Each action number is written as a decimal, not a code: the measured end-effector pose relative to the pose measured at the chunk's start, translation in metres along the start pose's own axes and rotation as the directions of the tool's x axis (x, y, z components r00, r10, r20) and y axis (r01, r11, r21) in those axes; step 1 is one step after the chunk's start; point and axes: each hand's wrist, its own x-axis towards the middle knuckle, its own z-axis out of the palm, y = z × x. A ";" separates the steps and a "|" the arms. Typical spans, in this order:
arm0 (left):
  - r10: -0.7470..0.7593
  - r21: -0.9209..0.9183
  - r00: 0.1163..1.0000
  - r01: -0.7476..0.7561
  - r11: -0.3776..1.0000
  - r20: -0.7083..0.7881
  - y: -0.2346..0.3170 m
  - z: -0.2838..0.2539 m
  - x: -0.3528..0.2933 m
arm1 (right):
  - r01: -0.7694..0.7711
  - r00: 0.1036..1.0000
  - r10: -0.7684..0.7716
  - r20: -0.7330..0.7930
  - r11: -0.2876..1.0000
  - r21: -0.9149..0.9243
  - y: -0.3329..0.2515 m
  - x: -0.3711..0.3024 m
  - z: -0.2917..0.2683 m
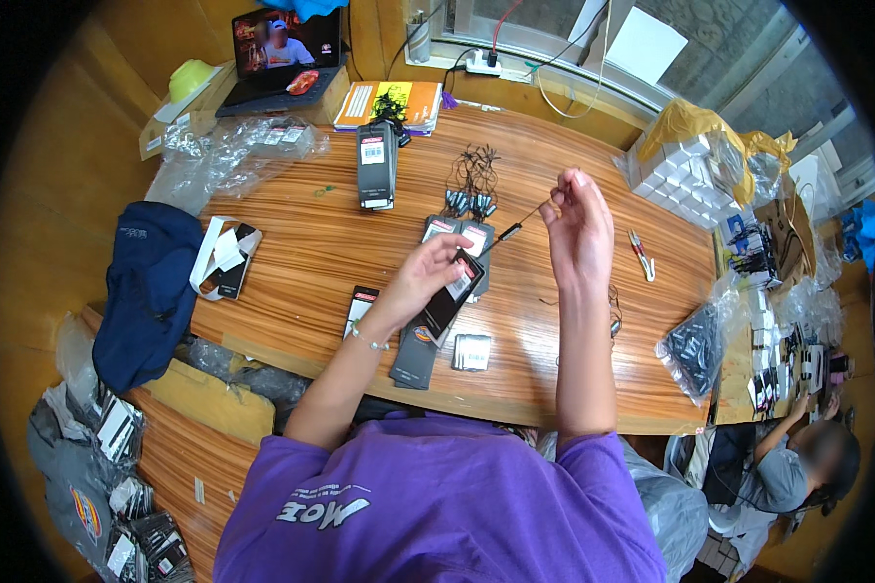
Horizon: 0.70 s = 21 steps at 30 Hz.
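Observation:
My left hand (416,282), with a bracelet at its wrist, grips a dark hang tag (449,309) bearing a white sticker. A thin black string (531,216) with a small black toggle (508,233) runs from near the tag's upper corner to my raised right hand (582,233). Its fingertips are pinched on the string. Beneath my left hand lie more grey hang tags (416,360) and a stack of small white stickers (472,353). Just beyond are two grey tag piles (475,236) and a bunch of black strings (472,199).
A tall tag stack (376,170) stands farther back, near a laptop (287,53). Small scissors (642,255) lie to the right. White boxes (681,173) and a bag of black parts (692,345) line the right side. Another person (797,466) sits at lower right.

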 end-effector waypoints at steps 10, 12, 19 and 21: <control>0.116 0.375 0.963 -0.017 0.927 -0.243 -0.013 -0.059 0.052 | 0.054 0.998 -0.053 0.014 0.914 -0.401 0.044 0.121 0.012; 0.128 0.470 0.957 0.010 0.882 -0.260 -0.023 -0.069 0.059 | 0.018 1.000 -0.014 0.013 0.875 -0.484 0.057 0.138 0.009; 0.278 0.832 0.932 0.043 0.553 -0.233 -0.025 -0.069 0.058 | -0.046 0.998 0.069 0.012 0.770 -0.636 0.093 0.174 -0.008; 0.311 0.856 0.919 0.054 0.514 -0.245 -0.020 -0.065 0.052 | -0.080 0.993 0.119 0.009 0.722 -0.688 0.111 0.183 -0.018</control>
